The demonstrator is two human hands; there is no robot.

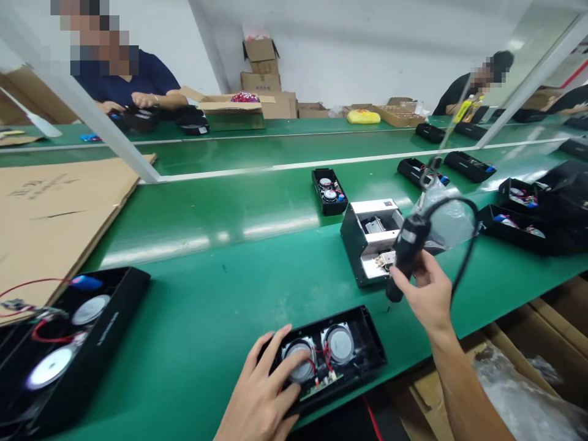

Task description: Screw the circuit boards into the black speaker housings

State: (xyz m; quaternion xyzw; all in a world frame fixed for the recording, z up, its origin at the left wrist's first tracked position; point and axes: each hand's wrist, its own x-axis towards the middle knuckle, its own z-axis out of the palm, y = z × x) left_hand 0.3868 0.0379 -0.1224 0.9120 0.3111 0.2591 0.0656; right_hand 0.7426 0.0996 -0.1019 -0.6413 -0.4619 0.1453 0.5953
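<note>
My left hand [264,395] lies flat with fingers spread on the open speaker box [328,361], which sits on the green belt [220,288] right at its near edge, just in front of me. The box's long axis runs left to right, its far-right end tipped slightly away from me, and its open side faces up, showing two round speakers [339,343] side by side with red wires between them; my fingertips rest on the left one. My right hand [425,294] is wrapped tight around a black electric screwdriver [407,251], held up and to the right of the box. The tool's long axis stands nearly upright, leaning a little to the right at the top, its tip pointing down toward the belt just beyond the box's right end, and its black cable [463,245] loops out from the top. Beyond the box, behind the screwdriver, stands one small metal machine [370,236]. Farther off past that lies one more open box [329,191], its long axis pointing away from me. Left of my box, at the belt's near edge, is another open box [64,349] with two speakers, and beyond it a sheet of cardboard [59,208].
</note>
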